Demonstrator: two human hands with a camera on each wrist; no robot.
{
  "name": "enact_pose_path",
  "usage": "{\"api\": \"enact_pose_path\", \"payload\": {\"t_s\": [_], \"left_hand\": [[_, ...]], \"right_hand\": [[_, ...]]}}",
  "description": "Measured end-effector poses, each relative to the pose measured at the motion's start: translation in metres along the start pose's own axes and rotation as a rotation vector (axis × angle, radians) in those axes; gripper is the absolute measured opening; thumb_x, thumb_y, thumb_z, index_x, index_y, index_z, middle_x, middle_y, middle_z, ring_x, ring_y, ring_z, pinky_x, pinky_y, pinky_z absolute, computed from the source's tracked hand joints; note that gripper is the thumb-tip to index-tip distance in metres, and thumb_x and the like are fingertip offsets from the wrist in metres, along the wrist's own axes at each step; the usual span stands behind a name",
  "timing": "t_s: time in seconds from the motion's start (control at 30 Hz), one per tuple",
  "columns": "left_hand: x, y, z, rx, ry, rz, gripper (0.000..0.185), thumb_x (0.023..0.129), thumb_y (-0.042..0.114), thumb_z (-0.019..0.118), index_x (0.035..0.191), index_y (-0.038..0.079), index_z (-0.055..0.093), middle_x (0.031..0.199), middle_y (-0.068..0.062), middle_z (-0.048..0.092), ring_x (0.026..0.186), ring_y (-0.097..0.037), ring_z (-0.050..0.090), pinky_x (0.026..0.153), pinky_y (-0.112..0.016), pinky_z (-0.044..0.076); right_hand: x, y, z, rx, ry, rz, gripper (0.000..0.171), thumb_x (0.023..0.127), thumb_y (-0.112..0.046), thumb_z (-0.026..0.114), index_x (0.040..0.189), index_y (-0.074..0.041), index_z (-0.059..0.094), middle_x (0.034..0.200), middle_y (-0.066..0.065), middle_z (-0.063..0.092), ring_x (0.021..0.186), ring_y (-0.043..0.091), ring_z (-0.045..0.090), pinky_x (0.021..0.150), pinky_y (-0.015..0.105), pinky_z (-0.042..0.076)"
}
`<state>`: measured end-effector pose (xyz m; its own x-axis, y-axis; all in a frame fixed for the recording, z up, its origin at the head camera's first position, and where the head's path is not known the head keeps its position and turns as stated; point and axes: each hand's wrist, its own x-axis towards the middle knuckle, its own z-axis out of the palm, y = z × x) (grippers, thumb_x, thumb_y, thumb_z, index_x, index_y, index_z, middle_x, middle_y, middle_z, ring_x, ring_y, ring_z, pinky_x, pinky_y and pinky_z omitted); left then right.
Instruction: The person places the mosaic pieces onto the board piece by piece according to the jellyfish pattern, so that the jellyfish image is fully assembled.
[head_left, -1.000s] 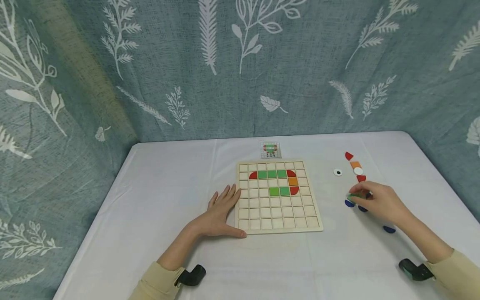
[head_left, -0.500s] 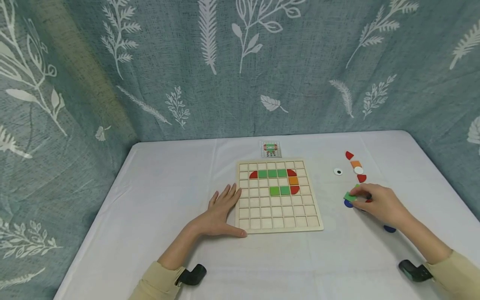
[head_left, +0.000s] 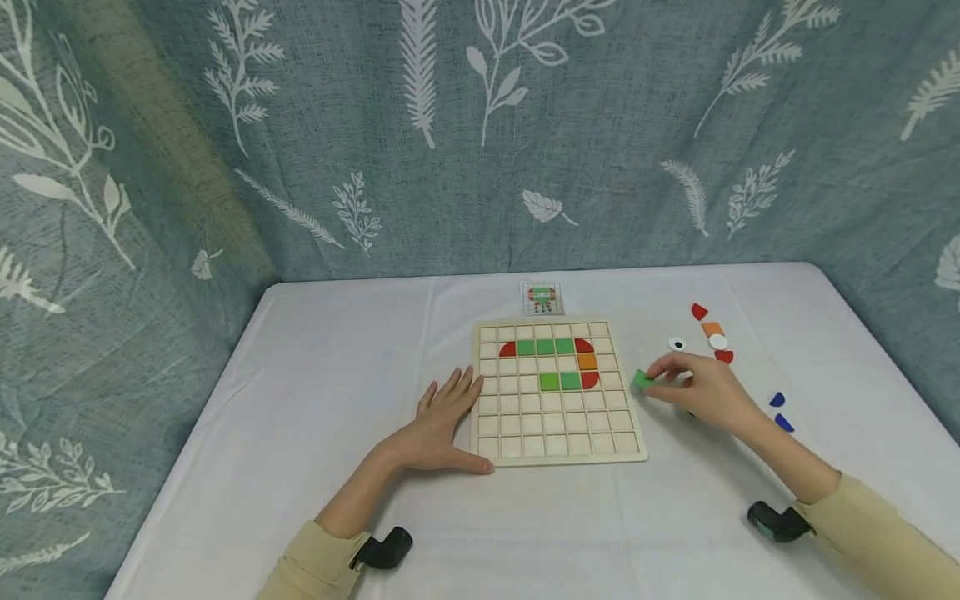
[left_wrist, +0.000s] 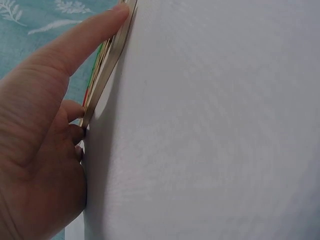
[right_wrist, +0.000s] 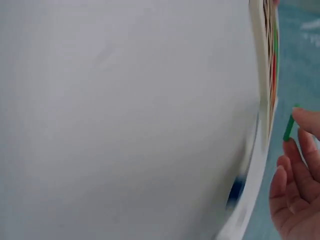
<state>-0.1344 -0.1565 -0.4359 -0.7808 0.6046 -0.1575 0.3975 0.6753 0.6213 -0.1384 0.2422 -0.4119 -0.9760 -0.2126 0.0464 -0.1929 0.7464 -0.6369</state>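
Out in front of me, my right hand [head_left: 708, 390] pinches a green square tile [head_left: 642, 380] between thumb and fingers, just off the right edge of a wooden grid board [head_left: 525, 425]. The right wrist view shows this tile edge-on at the fingertips. My left hand [head_left: 435, 429] lies with spread fingers along the board's left side, its thumb [left_wrist: 95, 37] on the near corner. Set in the board's upper cells are several green squares [head_left: 544, 347], an orange square [head_left: 587, 362] and red rounded pieces [head_left: 590, 380]. Part of a piece shows beneath the right hand.
Behind the board lies a small patterned card [head_left: 542, 297]. To the right are loose red pieces [head_left: 699, 312], an orange tile [head_left: 712, 329], a white disc [head_left: 717, 342], an eye disc [head_left: 677, 343] and blue pieces [head_left: 783, 422]. A patterned curtain [head_left: 450, 208] hangs behind the white table.
My right hand has picked the green tile from among the loose pieces and carried it left toward the board, uncovering blue pieces. My left hand has stayed in place.
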Motion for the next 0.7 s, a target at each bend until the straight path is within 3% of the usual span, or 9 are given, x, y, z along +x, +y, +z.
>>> {"api": "enact_pose_path", "payload": {"t_s": [0.13,0.27,0.47,0.7], "left_hand": [[-0.001,0.000,0.000,0.005,-0.002,-0.002,0.120,0.073,0.054,0.080,0.157,0.005,0.009,0.163,-0.011,-0.004,0.148,-0.026,-0.012,0.114,-0.054,-0.009],[-0.001,-0.001,-0.001,0.008,-0.003,-0.006,0.120,0.073,0.054,0.079,0.157,0.006,0.008,0.163,-0.011,-0.005,0.148,-0.026,-0.012,0.114,-0.053,-0.010],[-0.001,-0.001,0.000,0.006,-0.004,-0.007,0.120,0.074,0.056,0.078,0.157,0.007,0.008,0.163,-0.010,-0.004,0.148,-0.025,-0.012,0.114,-0.054,-0.009],[-0.001,0.000,-0.001,0.003,-0.008,-0.002,0.119,0.074,0.056,0.078,0.157,0.007,0.008,0.163,-0.010,-0.005,0.148,-0.025,-0.012,0.114,-0.055,-0.009]], "right_hand": [[0.019,-0.025,0.024,0.071,-0.059,-0.079,0.015,0.083,-0.019,0.079,0.096,-0.016,0.071,0.094,-0.004,0.068,0.089,0.016,0.058,0.072,0.028,0.051],[0.037,-0.050,0.046,0.103,-0.138,-0.195,0.014,0.083,-0.016,0.079,0.094,-0.016,0.071,0.085,-0.007,0.065,0.078,0.014,0.055,0.066,0.027,0.048],[0.060,-0.076,0.070,0.044,-0.206,-0.364,0.011,0.084,-0.013,0.078,0.091,-0.016,0.071,0.089,-0.007,0.066,0.080,0.013,0.058,0.071,0.030,0.049],[0.074,-0.083,0.081,-0.017,-0.232,-0.447,0.005,0.086,-0.011,0.076,0.087,-0.015,0.074,0.091,-0.007,0.070,0.093,0.017,0.063,0.084,0.037,0.051]]}}
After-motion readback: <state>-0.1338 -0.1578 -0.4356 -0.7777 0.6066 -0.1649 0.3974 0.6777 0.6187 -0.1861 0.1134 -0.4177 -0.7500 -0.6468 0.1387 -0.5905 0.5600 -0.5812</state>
